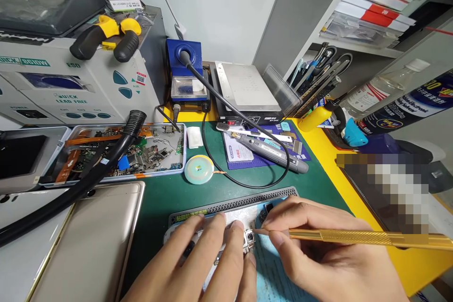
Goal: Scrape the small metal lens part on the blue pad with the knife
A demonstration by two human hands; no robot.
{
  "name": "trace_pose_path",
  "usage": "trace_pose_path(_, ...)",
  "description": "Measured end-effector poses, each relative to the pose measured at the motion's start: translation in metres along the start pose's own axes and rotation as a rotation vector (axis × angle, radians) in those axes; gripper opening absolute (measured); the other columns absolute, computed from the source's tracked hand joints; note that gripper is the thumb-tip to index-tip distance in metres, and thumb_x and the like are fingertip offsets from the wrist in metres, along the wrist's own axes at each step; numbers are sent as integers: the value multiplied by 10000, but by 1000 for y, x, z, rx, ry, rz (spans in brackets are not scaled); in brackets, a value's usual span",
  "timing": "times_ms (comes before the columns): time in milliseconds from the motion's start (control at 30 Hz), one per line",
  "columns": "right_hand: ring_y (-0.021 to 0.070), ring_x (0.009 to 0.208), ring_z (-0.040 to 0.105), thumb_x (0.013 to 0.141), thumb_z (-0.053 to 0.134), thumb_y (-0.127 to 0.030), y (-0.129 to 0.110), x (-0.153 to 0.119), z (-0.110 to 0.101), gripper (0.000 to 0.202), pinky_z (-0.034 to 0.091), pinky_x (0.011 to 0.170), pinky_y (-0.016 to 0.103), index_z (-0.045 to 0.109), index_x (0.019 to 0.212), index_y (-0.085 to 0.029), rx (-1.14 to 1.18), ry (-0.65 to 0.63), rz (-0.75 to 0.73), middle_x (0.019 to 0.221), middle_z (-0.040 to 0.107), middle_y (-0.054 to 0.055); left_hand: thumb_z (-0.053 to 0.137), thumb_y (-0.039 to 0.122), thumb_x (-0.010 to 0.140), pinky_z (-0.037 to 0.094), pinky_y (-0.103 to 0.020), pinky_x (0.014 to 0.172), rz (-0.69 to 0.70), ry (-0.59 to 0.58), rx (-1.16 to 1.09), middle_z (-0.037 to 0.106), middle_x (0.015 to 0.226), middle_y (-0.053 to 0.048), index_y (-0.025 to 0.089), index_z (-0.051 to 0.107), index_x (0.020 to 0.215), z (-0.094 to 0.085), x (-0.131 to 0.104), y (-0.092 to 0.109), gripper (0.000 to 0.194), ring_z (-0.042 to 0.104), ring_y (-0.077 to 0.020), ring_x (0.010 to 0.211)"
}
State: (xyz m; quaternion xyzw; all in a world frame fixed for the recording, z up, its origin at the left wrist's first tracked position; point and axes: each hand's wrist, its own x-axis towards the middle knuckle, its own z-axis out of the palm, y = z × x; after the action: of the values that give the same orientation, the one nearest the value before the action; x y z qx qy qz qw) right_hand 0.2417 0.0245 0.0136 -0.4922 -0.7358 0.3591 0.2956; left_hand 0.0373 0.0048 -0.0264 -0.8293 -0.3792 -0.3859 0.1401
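My left hand (212, 259) lies with its fingers spread over a pale device part (239, 216) on a blue mat (271, 269), pressing it down and hiding much of it. Between thumb and fingers, my right hand (318, 245) holds a gold knurled pen-like tool (354, 236). The tool's thin tip points left and is at or very near a small square metal-framed component (249, 237) beside my left fingertips. Whether the tip touches it, I cannot tell. A dark strip with holes (247, 202) runs along the mat's back edge.
A parts tray (182, 165) and gold phone back (99, 245) are at left. Behind stand a soldering iron holder (184, 56) with a looping cable and a hot plate (247, 85). A grey rotary tool (269, 151) and a round coil (198, 170) lie farther back.
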Motion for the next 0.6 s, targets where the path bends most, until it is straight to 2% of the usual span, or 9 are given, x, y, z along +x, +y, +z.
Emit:
trace_pose_path(333,161,576,676,836,630,-92,-1,3,0,158,572,594,267,715,743,-187,-5,-13,10,664,734,33,771,201,736,494,-300,834,-24,4,-22,711,986,22,154,710,1039,0,-4,1,313,615,-152,951)
trace_pose_path(600,160,568,666,824,632,-83,-2,1,0,151,564,586,271,709,743,-185,1,-6,1,653,717,29,797,229,713,490,-300,839,-2,-15,-21,706,1009,31,197,700,962,-2,-2,0,269,608,-150,959)
